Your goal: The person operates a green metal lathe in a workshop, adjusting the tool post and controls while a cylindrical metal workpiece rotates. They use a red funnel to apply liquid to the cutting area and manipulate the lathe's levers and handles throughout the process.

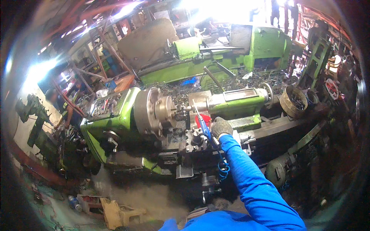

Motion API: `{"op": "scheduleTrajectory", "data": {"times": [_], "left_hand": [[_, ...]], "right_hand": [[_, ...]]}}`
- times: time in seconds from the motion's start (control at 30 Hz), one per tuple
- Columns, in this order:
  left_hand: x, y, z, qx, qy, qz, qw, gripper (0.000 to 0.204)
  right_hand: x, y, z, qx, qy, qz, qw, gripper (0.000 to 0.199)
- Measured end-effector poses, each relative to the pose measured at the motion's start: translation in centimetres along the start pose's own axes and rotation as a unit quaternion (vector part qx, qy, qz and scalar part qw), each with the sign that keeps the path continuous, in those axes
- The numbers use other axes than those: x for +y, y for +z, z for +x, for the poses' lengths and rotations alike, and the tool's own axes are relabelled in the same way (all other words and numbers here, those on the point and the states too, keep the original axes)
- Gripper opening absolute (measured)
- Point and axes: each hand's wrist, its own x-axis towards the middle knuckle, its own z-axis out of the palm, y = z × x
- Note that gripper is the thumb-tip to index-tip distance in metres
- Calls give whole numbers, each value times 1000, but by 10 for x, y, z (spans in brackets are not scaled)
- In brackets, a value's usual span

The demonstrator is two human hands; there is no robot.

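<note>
My right hand (222,127), in a grey work glove, is closed over the carriage of a green lathe (129,111). Its fingertips are hidden, so what they hold cannot be made out. Touching or just left of it is a red cup-like container (204,121). A blue air blow gun (205,129) slants in front of the cup, its coiled blue hose (223,169) hanging below. Beneath these is the tool post (197,139). To the left is the large chuck (148,111), facing the green tailstock (235,102). My left hand is out of view.
Hand tools (106,106) lie on the headstock. A round bin (293,102) stands beyond the tailstock handwheel (266,92). Metal shavings (169,86) cover the ground toward a second green machine (266,46). A person (58,102) is at the far left; a wooden stool (129,213) is below.
</note>
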Motion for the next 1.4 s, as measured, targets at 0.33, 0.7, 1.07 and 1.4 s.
{"op": "scheduleTrajectory", "data": {"times": [0.33,0.7,1.07,1.4], "left_hand": [[-3,-75,93,146,-7,-588,796,38],[-58,-259,219,295,179,-907,243,40],[-124,-276,236,268,116,-870,397,21],[-86,-237,232,509,-215,-47,832,51]], "right_hand": [[24,13,-12,78,-11,444,893,45],[386,107,-265,232,253,170,924,21],[486,184,-356,10,319,-66,945,28],[337,105,-218,154,116,90,977,28]]}}
